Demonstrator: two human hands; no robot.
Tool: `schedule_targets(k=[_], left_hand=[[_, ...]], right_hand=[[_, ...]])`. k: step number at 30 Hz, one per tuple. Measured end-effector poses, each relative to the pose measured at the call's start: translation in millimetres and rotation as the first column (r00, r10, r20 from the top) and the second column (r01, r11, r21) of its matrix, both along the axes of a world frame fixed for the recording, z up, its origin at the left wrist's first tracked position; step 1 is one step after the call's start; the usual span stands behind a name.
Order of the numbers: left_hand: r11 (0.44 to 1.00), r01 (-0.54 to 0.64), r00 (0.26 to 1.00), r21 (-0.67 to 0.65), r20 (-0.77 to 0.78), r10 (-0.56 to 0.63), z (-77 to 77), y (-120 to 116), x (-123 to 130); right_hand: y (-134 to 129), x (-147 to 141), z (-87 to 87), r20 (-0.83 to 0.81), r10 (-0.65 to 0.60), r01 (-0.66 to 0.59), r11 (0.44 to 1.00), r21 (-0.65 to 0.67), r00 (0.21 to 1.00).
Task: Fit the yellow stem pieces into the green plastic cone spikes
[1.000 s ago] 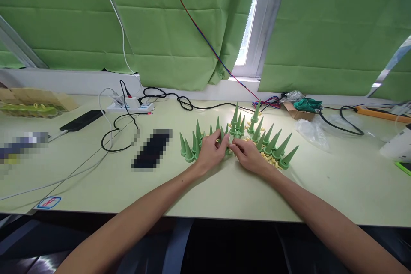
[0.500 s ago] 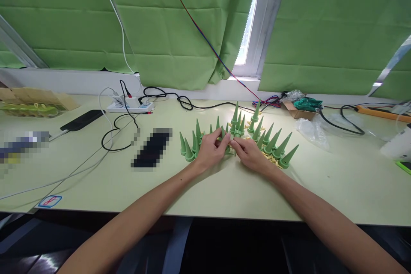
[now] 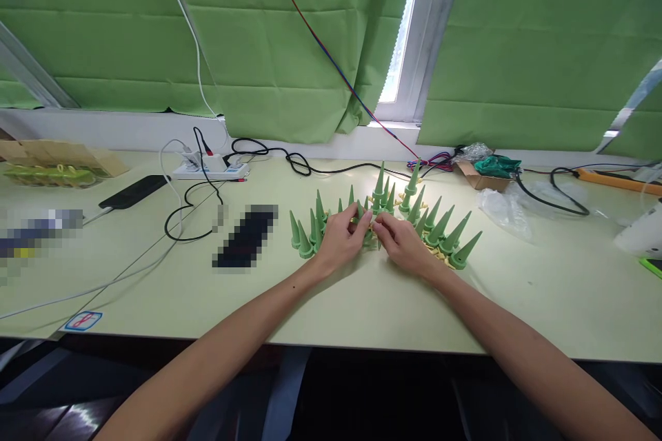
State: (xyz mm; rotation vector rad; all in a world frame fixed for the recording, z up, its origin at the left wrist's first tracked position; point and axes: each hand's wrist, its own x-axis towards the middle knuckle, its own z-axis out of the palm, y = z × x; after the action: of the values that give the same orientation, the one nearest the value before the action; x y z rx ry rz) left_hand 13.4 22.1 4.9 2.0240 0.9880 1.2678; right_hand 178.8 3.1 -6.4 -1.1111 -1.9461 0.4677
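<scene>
My left hand (image 3: 340, 233) is closed at the middle of a group of green cone-shaped plastic spikes, pinching one green spike that its fingers partly cover. Close beside it, the fingertips of my right hand (image 3: 400, 240) are pressed together; whatever lies between them is too small to make out. Several green spikes (image 3: 304, 241) stand upright to the left of my hands. Behind my fingers rise more spikes (image 3: 380, 182). On the right, others lean outward in a row (image 3: 452, 238), with small pale yellow pieces (image 3: 438, 253) around their bases.
A blurred dark rectangle (image 3: 245, 238) and a black power bank (image 3: 135, 191) lie to the left. Cables run from a white power strip (image 3: 209, 169). At the back right are a small cardboard box (image 3: 480, 179) and a clear plastic bag (image 3: 504, 212).
My right fingertips have lifted slightly and shifted a little beside the left hand's fingers. The left hand stays nearly in place, and the surrounding spikes have not moved.
</scene>
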Motion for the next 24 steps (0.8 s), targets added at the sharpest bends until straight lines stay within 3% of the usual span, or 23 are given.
schedule_targets(k=[8,15,24], left_hand=[[0.996,0.082,0.994,-0.04,-0.062,-0.085,-0.1,-3.2,0.1],[0.99,0.138,0.982,0.012,-0.132,-0.135,4.7,-3.7,-2.6],[0.99,0.135,0.976,0.031,-0.174,-0.128,3.8,-1.9,-2.7]], right_hand=[[2.7,4.3,-3.8,0.048,-0.04,0.037,0.998,0.047,0.998],[3.3,3.3,-2.0,0.045,-0.066,0.064,0.997,0.047,0.997],[3.6,2.0,-4.1,0.025,-0.089,0.088,0.996,0.028,0.996]])
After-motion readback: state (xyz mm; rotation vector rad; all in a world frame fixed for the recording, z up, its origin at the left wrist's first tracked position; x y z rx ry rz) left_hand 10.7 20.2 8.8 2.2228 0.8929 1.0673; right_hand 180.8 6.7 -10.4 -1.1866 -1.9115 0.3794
